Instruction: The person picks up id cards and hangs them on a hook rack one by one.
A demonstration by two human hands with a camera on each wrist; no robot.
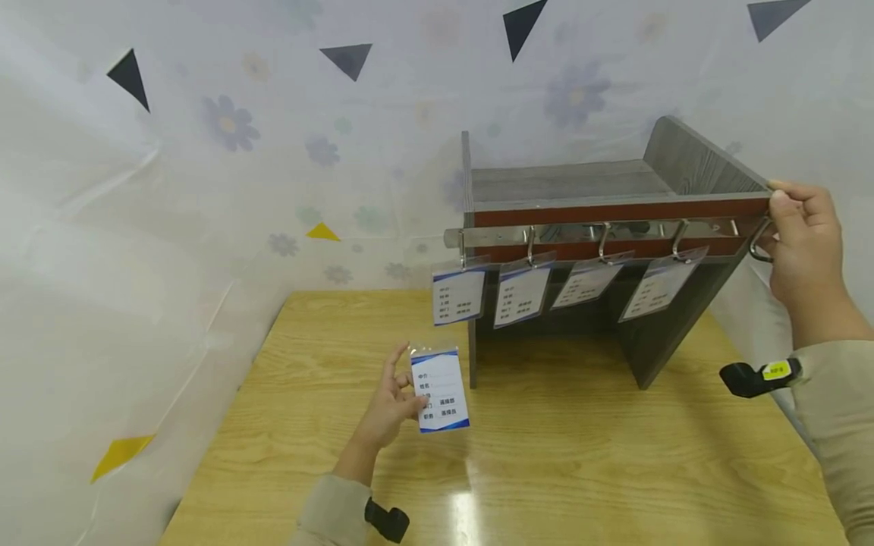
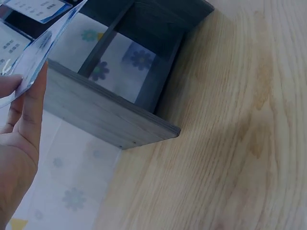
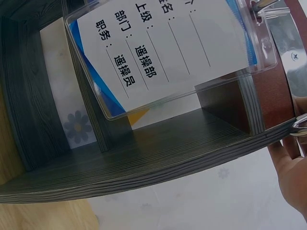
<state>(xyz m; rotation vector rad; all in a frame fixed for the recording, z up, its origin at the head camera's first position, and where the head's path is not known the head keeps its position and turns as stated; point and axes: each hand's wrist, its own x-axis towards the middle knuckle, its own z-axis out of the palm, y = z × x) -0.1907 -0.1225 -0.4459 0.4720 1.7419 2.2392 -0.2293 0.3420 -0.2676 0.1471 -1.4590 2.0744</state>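
Observation:
In the head view my left hand pinches an ID badge in a clear plastic sleeve between thumb and fingers, over the table and left of the shelf's front. The left wrist view shows that badge nearly edge-on above the fingers. My right hand grips the upper right corner of a grey wooden shelf, beside the end hook of a metal hook rail. Several similar badges hang from the other hooks. One hanging badge fills much of the right wrist view.
The shelf stands at the back right of a wood-grain table, its upper board between raised sides. Behind and to the left hangs a pale flowered curtain with dark and yellow triangles.

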